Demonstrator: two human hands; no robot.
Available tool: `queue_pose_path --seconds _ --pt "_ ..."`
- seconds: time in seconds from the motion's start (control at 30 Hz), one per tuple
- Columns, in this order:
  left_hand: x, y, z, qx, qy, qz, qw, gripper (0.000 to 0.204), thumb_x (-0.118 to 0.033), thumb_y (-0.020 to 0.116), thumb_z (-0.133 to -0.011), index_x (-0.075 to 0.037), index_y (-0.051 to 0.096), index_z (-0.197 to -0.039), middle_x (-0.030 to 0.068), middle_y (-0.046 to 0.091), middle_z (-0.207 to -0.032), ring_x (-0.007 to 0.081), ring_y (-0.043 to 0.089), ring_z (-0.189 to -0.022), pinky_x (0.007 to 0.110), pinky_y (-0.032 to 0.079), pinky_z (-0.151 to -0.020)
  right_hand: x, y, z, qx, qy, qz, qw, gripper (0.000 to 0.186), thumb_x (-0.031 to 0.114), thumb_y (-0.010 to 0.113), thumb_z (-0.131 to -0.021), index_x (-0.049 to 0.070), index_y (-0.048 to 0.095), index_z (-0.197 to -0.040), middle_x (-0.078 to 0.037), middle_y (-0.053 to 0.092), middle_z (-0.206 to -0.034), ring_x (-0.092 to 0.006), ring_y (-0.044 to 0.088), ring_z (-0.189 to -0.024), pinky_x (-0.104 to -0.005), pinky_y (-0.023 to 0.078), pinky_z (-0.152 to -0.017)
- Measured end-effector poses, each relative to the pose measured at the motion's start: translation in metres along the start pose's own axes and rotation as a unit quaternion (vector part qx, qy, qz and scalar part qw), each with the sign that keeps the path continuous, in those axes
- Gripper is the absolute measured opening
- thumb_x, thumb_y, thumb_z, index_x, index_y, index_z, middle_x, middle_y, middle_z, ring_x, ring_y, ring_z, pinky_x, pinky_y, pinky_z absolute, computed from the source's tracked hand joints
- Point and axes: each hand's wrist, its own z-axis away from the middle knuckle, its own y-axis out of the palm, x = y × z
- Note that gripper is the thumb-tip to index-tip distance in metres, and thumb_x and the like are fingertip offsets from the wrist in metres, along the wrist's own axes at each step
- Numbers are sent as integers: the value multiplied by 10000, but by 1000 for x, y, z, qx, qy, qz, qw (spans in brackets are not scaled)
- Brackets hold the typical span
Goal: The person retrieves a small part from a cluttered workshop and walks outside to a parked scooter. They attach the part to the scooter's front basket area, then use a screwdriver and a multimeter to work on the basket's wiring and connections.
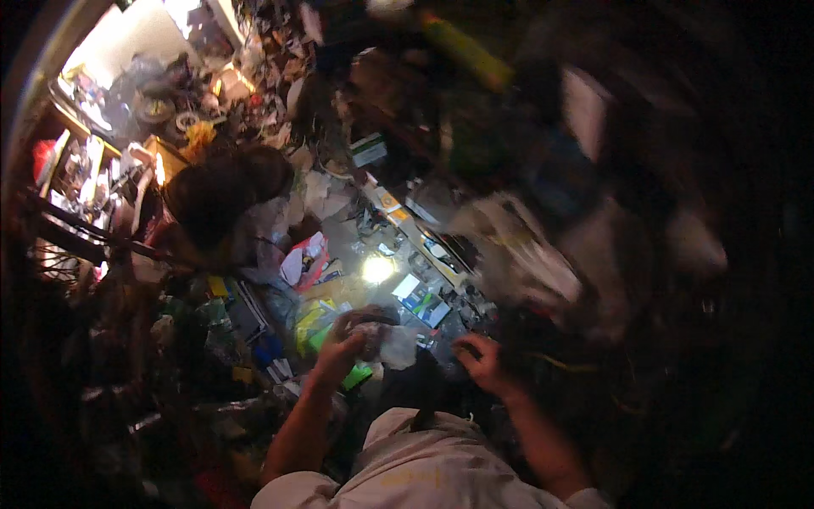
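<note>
Nearest the camera, a pale shirt (432,462) spans the lower edge. Before it, at the near side of the lit floor (343,242), is a small plastic bag (397,346): whitish, translucent, crumpled, with a soft, irregular outline. The left hand (341,339) is closed on its left part. The right hand (482,363), apart from the bag, has bent fingers; whether they grip anything cannot be told. Just beyond lies a blue-and-white box (424,304); left of the bag, a yellow-green packet (312,329). Farther out are a pink-and-white bag (307,261) and a long, narrow carton (414,231), set diagonally.
</note>
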Motion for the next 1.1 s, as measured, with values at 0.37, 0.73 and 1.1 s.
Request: queue_pose_path --seconds 0.37,0.73,1.1 --pt "-180 -118 -53 -96 67 12 993 767 -228 811 -734 -22 416 -1358 122 547 -1268 226 547 -1164 379 440 -994 142 138 -323 100 -344 83 930 580 79 771 -715 120 555 -1251 -122 551 -1306 -325 573 -1118 -434 435 -980" --pt "-206 -135 0 -287 136 156 935 714 -269 785 -746 -44 444 -1332 117 562 -1231 244 566 -1134 399 470 -984 197 220 -375 207 -435 -16 876 573 105 786 -679 79 584 -1215 -89 632 -1182 -295 589 -1062 -415 450 -935" --pt "-309 -191 -23 -295 305 133 896 690 -359 785 -769 7 493 -1276 151 587 -1199 241 597 -1085 386 497 -938 280 295 -486 265 -485 -101 827 515 46 758 -710 61 580 -1193 -103 607 -1151 -301 579 -1056 -387 487 -917"
